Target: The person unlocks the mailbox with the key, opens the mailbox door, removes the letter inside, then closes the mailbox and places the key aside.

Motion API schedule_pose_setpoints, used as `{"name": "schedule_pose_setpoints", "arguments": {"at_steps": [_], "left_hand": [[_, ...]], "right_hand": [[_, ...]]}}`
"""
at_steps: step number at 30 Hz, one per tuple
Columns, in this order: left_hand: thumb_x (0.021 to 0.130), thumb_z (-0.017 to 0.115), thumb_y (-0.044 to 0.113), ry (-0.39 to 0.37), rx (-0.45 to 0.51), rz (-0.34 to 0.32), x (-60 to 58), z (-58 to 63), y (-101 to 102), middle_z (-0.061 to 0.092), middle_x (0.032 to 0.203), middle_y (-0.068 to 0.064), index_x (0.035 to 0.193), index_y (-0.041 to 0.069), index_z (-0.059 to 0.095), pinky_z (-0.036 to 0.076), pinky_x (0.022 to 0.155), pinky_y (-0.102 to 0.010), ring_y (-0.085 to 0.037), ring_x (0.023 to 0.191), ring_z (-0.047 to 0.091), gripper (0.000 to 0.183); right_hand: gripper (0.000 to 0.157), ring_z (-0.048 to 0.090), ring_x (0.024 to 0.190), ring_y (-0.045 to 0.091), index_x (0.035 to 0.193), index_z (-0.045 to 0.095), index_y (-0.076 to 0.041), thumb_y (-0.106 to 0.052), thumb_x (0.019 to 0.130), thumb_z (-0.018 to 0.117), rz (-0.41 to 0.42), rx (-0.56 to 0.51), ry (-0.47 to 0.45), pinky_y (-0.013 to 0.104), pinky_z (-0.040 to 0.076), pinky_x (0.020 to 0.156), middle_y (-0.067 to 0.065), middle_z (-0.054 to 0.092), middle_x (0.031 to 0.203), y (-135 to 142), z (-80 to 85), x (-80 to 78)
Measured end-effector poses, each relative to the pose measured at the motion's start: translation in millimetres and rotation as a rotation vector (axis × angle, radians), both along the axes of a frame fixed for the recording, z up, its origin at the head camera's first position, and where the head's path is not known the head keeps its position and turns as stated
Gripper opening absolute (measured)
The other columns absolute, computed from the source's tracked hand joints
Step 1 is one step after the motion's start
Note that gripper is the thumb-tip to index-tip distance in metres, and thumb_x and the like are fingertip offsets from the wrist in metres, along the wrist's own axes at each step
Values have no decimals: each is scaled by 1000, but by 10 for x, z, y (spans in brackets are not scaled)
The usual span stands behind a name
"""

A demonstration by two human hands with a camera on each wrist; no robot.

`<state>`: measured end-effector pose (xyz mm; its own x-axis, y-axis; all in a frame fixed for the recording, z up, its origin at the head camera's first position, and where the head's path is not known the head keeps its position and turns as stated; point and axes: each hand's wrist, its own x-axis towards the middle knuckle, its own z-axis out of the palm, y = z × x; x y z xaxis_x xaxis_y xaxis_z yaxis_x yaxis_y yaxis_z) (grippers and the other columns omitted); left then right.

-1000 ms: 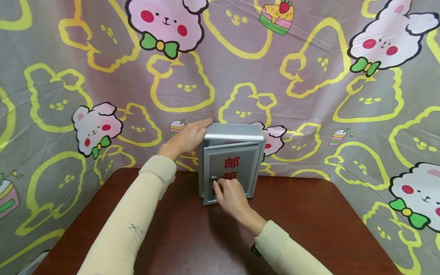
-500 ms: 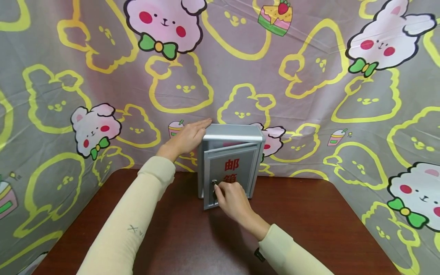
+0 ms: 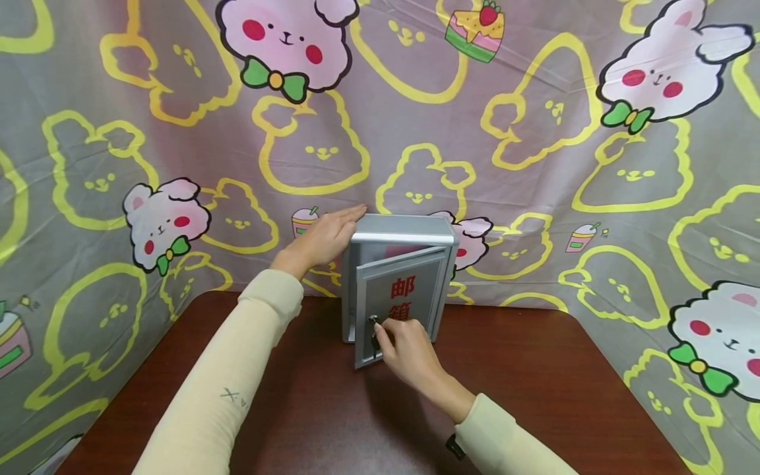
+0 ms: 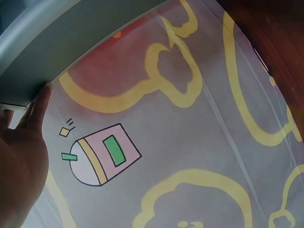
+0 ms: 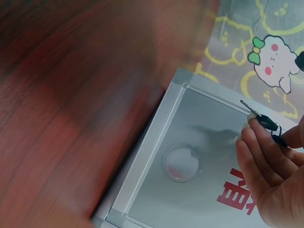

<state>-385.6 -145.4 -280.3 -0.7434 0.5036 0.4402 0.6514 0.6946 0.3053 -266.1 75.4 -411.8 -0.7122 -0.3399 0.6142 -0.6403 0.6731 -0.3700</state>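
Observation:
A silver metal mailbox (image 3: 404, 227) stands upright on the table, its front door (image 3: 380, 280) ajar on the left side. Red characters mark the door. My left hand (image 3: 325, 239) rests with straight fingers on the box's upper left corner; the left wrist view shows that hand (image 4: 26, 161) against the grey metal. At the door's lock, my right hand (image 3: 411, 353) pinches a small black-headed key. A second key (image 5: 267, 122) hangs from the same ring in the right wrist view, beside the fingers. The gripped key's blade is hidden.
A dark red-brown wooden table (image 3: 320, 409) carries the mailbox. Close behind hangs a grey cloth (image 3: 415, 119) printed with yellow outlines and pink rabbits. A round clear window (image 5: 182, 164) sits low in the door.
The door has swung further out toward me, its left edge coming forward, with my right hand moving along at the key. The left hand has stayed on the box.

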Motion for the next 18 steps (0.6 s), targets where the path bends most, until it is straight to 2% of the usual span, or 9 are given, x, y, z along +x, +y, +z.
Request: {"name": "schedule_pose_setpoints", "arguments": {"at_steps": [5,18], "left_hand": [[108,26,27,1,1,0,2,1,1,35,164,-5,158,7,39,23,125,-39,-21,152,30,55],[108,25,26,5,0,0,28,8,6,36,164,-6,157,6,40,23,125,-39,-23,152,31,55]], "right_hand": [[28,38,50,1,70,65,-16,-13,98,65,14,1,24,19,33,47,-14,43,54,35,-3,36],[24,36,51,-1,75,71,-13,-13,99,66,37,-4,-28,19,33,48,-17,40,55,163,8,139]]}}
